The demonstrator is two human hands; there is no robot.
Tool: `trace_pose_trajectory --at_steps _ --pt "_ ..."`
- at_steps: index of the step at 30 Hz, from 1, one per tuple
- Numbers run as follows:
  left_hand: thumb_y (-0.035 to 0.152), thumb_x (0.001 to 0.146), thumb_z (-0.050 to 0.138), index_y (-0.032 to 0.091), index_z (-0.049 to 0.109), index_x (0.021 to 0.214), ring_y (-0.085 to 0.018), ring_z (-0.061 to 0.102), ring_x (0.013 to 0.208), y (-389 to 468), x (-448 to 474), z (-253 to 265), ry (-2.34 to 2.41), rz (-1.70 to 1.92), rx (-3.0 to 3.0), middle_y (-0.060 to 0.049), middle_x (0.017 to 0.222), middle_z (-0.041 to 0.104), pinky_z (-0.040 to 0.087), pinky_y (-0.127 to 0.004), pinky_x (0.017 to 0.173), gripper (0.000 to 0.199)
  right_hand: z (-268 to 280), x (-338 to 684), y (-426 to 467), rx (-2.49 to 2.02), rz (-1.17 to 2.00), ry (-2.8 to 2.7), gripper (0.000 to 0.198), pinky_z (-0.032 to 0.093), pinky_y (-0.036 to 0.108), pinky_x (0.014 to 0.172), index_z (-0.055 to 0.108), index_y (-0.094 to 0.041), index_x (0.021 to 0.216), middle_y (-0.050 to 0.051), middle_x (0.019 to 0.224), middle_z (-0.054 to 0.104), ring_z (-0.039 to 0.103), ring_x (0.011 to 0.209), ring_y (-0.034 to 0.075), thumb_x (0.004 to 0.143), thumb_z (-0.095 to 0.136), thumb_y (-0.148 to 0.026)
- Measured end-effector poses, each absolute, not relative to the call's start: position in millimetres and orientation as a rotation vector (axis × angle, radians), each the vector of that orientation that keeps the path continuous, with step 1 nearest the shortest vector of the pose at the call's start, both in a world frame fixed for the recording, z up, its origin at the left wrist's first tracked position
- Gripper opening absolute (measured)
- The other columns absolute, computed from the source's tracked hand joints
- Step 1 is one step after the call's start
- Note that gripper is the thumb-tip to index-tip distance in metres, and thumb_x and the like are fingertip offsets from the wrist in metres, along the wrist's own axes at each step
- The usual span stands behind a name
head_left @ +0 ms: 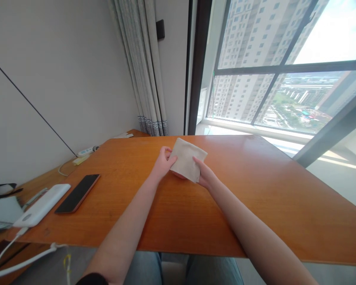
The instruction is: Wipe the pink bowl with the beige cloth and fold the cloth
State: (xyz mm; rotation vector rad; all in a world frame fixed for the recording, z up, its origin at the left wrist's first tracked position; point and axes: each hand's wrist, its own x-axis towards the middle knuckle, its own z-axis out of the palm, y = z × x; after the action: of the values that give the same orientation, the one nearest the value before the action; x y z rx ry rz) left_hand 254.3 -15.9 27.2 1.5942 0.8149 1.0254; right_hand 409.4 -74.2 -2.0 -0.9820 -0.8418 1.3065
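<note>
Left hand (163, 162) and right hand (205, 173) grasp a beige square (186, 159) – possibly cloth – by 2 opposite edges, a hold that likely keeps it spread over the middle of the wooden table (255, 190).

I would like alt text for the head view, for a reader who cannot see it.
A person's left hand and right hand hold a small beige cloth over a brown wooden table. A phone and a white device lie toward its left side; a grey curtain and a window are beyond it.
</note>
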Motion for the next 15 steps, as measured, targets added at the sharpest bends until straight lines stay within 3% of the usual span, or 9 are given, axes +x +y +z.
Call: trace_pose_trajectory --at_steps 3,7,11,15 --pt "0.032 0.081 0.053 0.021 0.041 0.1 -0.018 0.057 0.101 -6 264 -7 0.974 1.168 1.686 -0.01 0.115 0.056 0.045 -0.034 0.086 0.026 0 428 -72 -1.15 0.792 -0.732 0.05 0.048 0.042 0.092 0.052 -0.018 0.118 0.01 0.113 0.064 0.059 0.106 0.027 0.075 0.057 -0.041" --pt "0.031 0.081 0.054 0.018 0.046 0.112 -0.023 0.049 0.116 -8 269 -46 1.122 1.174 1.801 -0.012 0.124 0.052 0.036 -0.039 0.099 0.035 5 437 -79 -1.317 0.189 -1.094 0.039 0.04 0.043 0.098 0.059 -0.017 0.109 0.009 0.11 0.064 0.056 0.107 0.026 0.073 0.056 -0.032" --pt "0.036 0.081 0.055 0.019 0.043 0.126 -0.025 0.051 0.116 -13 270 -60 1.025 1.085 1.797 -0.011 0.127 0.054 0.037 -0.039 0.1 0.049 3 423 -84 -1.455 0.155 -1.904 0.028 0.03 0.048 0.102 0.063 -0.02 0.098 0.007 0.101 0.066 0.055 0.101 0.025 0.071 0.058 -0.023" --pt "0.035 0.081 0.055 0.021 0.043 0.129 -0.027 0.048 0.122 -14 270 -61 1.03 1.073 1.727 -0.011 0.132 0.052 0.034 -0.041 0.103 0.052 -10 409 -78 -1.622 0.096 -2.074 0.038 0.035 0.043 0.095 0.06 -0.017 0.109 0.011 0.109 0.063 0.05 0.105 0.027 0.072 0.063 -0.024"
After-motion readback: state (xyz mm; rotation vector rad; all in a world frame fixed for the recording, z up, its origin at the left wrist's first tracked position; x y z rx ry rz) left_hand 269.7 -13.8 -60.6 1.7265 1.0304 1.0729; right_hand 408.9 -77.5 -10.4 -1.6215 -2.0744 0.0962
